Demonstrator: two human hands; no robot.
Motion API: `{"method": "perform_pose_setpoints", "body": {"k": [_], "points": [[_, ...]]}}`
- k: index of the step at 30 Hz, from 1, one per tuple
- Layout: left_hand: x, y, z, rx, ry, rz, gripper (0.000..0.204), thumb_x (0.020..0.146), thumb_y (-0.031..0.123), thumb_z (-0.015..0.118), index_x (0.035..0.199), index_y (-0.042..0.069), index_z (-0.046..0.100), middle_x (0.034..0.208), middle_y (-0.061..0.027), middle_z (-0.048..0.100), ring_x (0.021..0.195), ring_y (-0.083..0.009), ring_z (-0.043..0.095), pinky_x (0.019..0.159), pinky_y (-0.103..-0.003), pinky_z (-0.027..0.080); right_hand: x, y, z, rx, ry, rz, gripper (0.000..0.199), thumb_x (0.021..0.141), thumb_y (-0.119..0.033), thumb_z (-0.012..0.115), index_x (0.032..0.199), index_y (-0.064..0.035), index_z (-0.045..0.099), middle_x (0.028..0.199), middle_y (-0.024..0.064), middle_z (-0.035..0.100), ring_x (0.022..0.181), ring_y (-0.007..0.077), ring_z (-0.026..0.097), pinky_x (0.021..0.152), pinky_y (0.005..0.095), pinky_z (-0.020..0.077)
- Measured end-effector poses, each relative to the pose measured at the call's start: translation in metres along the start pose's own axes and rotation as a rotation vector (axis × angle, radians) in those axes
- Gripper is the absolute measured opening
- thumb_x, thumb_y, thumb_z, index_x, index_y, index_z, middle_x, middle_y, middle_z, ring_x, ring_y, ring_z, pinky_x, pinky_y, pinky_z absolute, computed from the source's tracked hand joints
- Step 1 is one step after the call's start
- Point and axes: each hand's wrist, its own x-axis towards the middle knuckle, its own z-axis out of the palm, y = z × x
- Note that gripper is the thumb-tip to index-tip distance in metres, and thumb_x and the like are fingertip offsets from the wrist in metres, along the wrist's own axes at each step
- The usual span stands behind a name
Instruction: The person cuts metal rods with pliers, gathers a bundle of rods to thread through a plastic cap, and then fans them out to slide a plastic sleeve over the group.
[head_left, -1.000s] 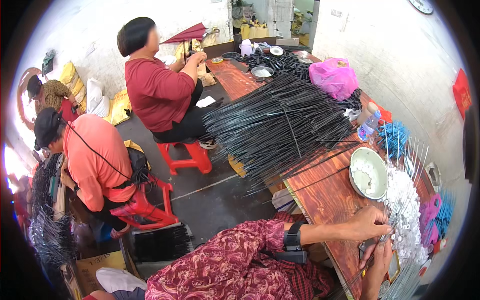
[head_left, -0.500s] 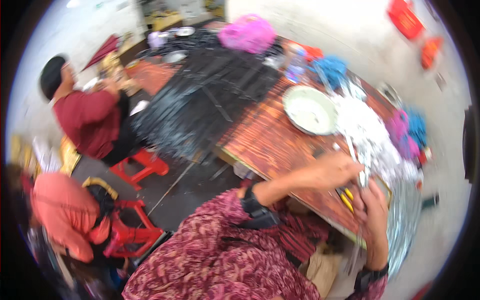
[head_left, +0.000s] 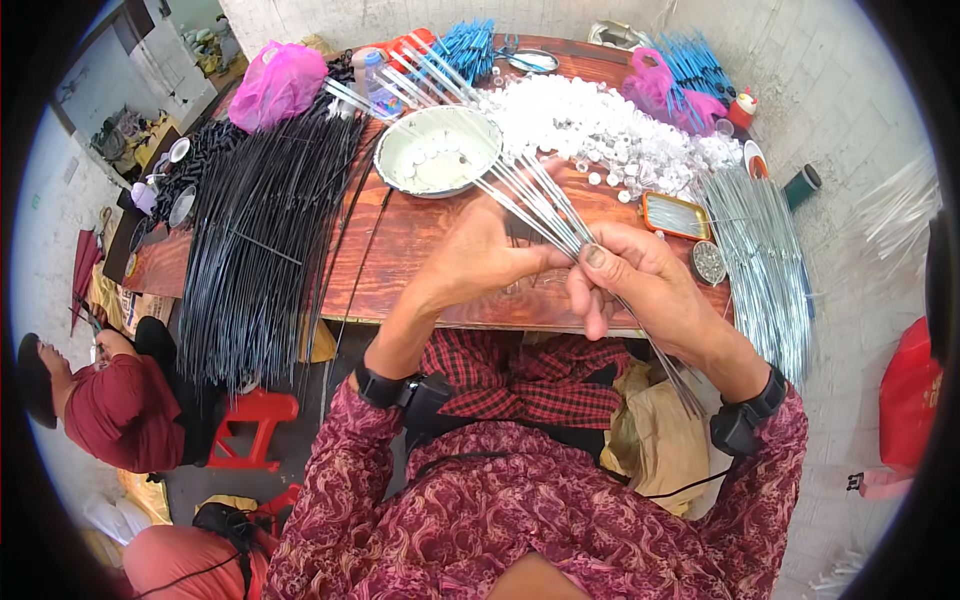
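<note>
We are now facing the wooden table (head_left: 400, 295) squarely, where half a second ago our view was turned and blurring, with both hands lying farther to the right. We are now holding a fan of thin metal rods (head_left: 541, 212) above the table's near edge, just right of the bowl. Our right hand (head_left: 640, 275) is closing thumb and fingers on the rods, its lower fingers curling loosely. Our left hand (head_left: 478, 250) is staying half open, its thumb reaching to the rods; we are not managing to tell whether it is gripping them.

Among the containers, the pale bowl (head_left: 403, 170) is holding a few small white pieces. Near our right hand, the yellow-rimmed tray (head_left: 672, 233) is holding fine silvery pieces, and the round tin (head_left: 695, 264) beside it is holding small greyish bits. The pink bag (head_left: 280, 88) is standing at the far left, its contents hiding from us. White pieces (head_left: 590, 120) are heaping loose behind the bowl.
</note>
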Motion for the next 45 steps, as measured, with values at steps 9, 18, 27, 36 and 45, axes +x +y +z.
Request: {"method": "perform_pose_setpoints", "body": {"k": [9,18,27,36,45], "points": [[-0.002,-0.008,0.008,-0.369,-0.134,0.013,0.050,0.098,0.006,0.057,0.146,0.001,0.047,0.130,-0.0162,0.065,0.122,-0.0238,0.062,0.106,-0.039,0.050,-0.001,-0.003,-0.013,0.155,-0.130,0.129,0.044,0.108,-0.028,0.047,0.138,0.0040,0.046,0.116,0.0216,0.068,0.102,0.0288,0.072,0.088,0.0330,0.0593],[-0.003,-0.009,0.004,-0.483,-0.144,-0.048,0.057,0.097,0.011,0.065,0.149,0.001,0.043,0.129,-0.0163,0.065,0.120,-0.0247,0.062,0.103,-0.038,0.052,0.004,0.002,-0.018,0.184,-0.164,0.207,0.044,0.107,-0.031,0.049,0.133,0.0053,0.050,0.122,0.0259,0.066,0.105,0.0305,0.071,0.089,0.0351,0.0588],[-0.003,-0.007,0.012,-0.578,-0.178,-0.016,0.060,0.100,0.019,0.060,0.152,-0.002,0.037,0.132,-0.0169,0.064,0.124,-0.0253,0.061,0.108,-0.040,0.048,0.010,0.004,-0.019,0.039,-0.124,0.216,0.048,0.104,-0.033,0.056,0.130,0.0067,0.052,0.118,0.0238,0.068,0.101,0.0285,0.072,0.085,0.0335,0.0593],[0.000,-0.014,0.018,-0.684,-0.203,0.037,0.066,0.101,0.021,0.059,0.156,-0.001,0.029,0.143,-0.0218,0.055,0.135,-0.0291,0.052,0.115,-0.044,0.041,0.007,0.005,-0.022,0.223,-0.151,0.176,0.042,0.105,-0.028,0.054,0.128,0.0063,0.055,0.122,0.0246,0.067,0.105,0.0300,0.071,0.089,0.0350,0.0587],[-0.003,-0.006,0.023,-0.600,-0.202,-0.121,0.057,0.095,0.017,0.069,0.146,0.001,0.048,0.132,-0.0192,0.063,0.118,-0.0255,0.064,0.103,-0.041,0.053,0.003,-0.001,-0.019,0.109,-0.202,0.251,0.038,0.098,-0.024,0.064,0.123,0.0046,0.059,0.115,0.0208,0.071,0.099,0.0250,0.073,0.089,0.0345,0.0582]]}}
